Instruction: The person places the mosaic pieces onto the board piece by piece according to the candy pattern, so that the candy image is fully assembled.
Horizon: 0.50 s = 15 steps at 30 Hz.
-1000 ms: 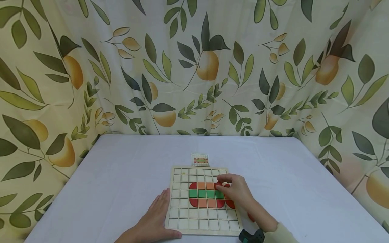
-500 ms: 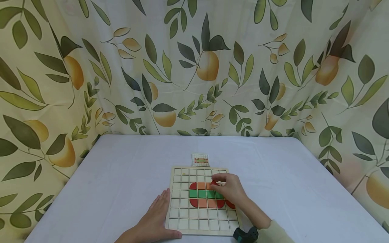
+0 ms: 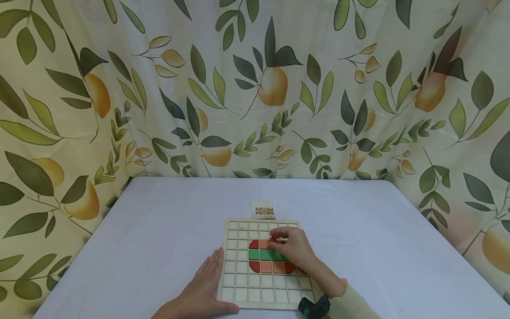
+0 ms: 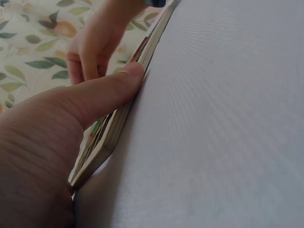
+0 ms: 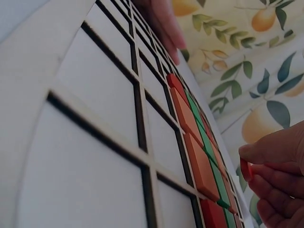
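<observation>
A wooden grid board (image 3: 255, 305) lies on the white table in the head view. In its cells, orange tiles (image 3: 266, 266) and green tiles (image 3: 253, 254) form rows, with red rounded-corner tiles (image 3: 253, 266) at row ends. My right hand (image 3: 298, 248) pinches a small red tile (image 5: 245, 169) between thumb and finger, above the top coloured row. That hand hides part of the pattern's right side. My left hand (image 3: 201, 285) rests flat along the board's left edge, fingers straight, and its thumb (image 4: 111, 88) touches the near edge.
Behind the board lies a small card (image 3: 263, 211) printed with a coloured grid pattern. A bit of an orange piece (image 3: 345, 281) shows beside the right forearm. A black device (image 3: 314, 307) is on the right wrist. A leaf-and-fruit curtain (image 3: 255, 88) hangs behind the table.
My right hand has moved left over the board with the red tile, from the right part of the top coloured row toward its middle. My left hand stays in place.
</observation>
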{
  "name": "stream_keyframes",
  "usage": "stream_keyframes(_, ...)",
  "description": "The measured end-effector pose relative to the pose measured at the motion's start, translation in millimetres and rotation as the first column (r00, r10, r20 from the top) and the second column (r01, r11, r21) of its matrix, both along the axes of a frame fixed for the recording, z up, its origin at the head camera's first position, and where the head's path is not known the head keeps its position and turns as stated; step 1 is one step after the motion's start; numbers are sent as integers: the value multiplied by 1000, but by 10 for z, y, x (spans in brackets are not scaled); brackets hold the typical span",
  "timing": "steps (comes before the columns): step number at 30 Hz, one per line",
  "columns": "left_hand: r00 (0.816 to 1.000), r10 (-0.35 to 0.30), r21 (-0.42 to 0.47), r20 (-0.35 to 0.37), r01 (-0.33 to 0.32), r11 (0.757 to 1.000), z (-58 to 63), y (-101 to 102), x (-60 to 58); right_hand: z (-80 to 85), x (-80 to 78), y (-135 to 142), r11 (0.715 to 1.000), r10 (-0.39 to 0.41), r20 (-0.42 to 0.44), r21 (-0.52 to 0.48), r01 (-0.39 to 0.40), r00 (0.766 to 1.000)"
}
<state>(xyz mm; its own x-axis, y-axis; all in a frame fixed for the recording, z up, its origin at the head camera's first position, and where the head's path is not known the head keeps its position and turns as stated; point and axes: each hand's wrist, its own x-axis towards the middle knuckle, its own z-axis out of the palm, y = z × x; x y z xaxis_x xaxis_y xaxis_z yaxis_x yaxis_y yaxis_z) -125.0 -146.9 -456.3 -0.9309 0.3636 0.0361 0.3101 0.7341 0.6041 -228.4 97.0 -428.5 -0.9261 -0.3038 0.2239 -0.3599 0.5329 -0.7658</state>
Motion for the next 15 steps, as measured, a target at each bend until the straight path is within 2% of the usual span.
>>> stream_keyframes(8, 1000, 2, -3, 18, -2, 1000, -9, -13, -5, 1, -23, -108, 997, 72, 17, -29, -71, 997)
stream_keyframes(15, 1000, 1, -12, 20, -1, 1000, -10, -13, -9, 6, -29, -209, 988, 154, 2, 12, -154, 988)
